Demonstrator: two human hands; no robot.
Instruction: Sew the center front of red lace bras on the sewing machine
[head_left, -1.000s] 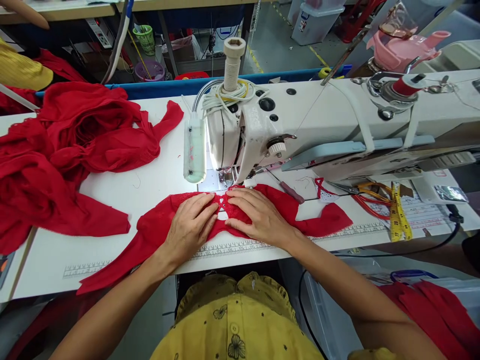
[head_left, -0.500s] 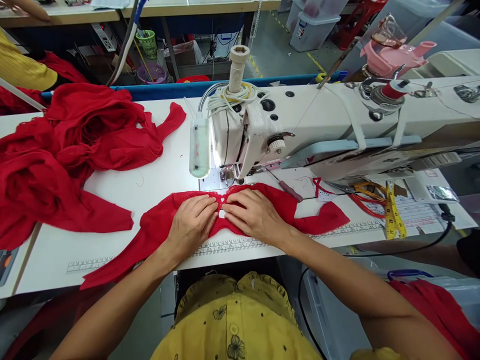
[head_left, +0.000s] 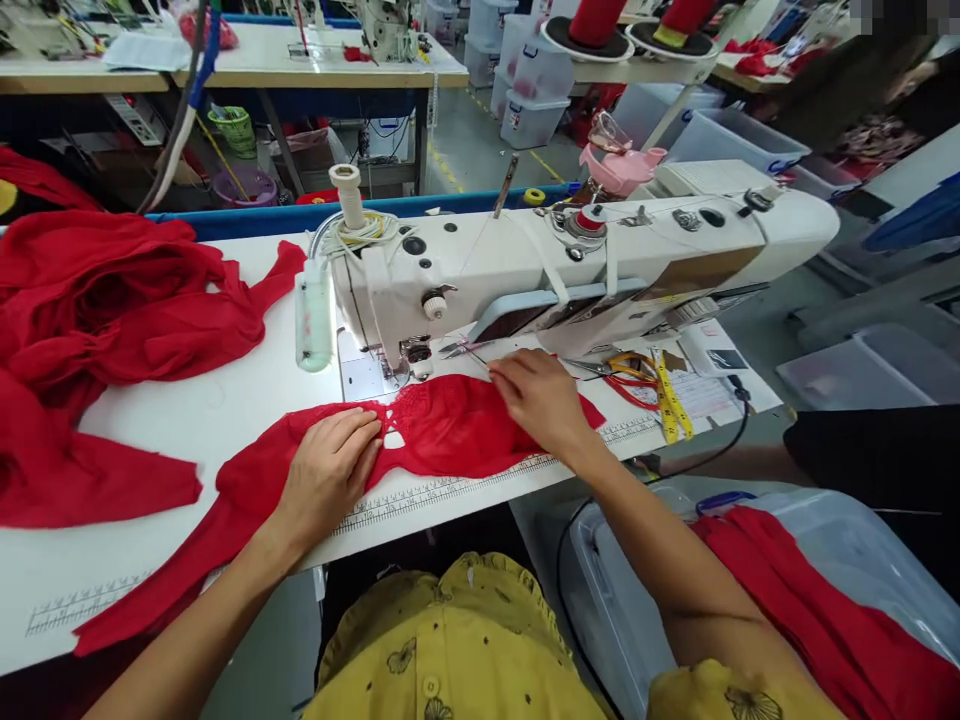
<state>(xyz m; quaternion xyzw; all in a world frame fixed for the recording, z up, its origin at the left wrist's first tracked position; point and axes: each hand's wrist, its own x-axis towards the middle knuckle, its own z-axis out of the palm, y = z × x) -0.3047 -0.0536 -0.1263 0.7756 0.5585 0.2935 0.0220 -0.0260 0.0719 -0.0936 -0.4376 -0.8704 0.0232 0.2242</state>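
A red lace-trimmed garment (head_left: 457,425) lies across the sewing table in front of the needle area, its two halves meeting at a small gap. My left hand (head_left: 330,465) rests flat on its left half, fingers extended and fingertips near that gap. Over the right half, my right hand (head_left: 541,405) has its fingers closed at the handle end of a thin metal-shafted tool (head_left: 477,358); the handle is mostly hidden. The white sewing machine (head_left: 510,260) stands just behind the garment, with small snips (head_left: 454,348) lying beside its presser foot (head_left: 394,370).
Heaped red fabric (head_left: 135,310) covers the left of the table. Orange-handled scissors (head_left: 630,375) and a yellow tape measure (head_left: 673,400) lie at the right. A printed ruler (head_left: 420,498) runs along the front edge. A clear bin (head_left: 622,590) with red fabric stands below right.
My right hand has left the garment's middle and moved right to the thin-shafted tool. My left hand stays on the garment. The camera view has turned to the right.
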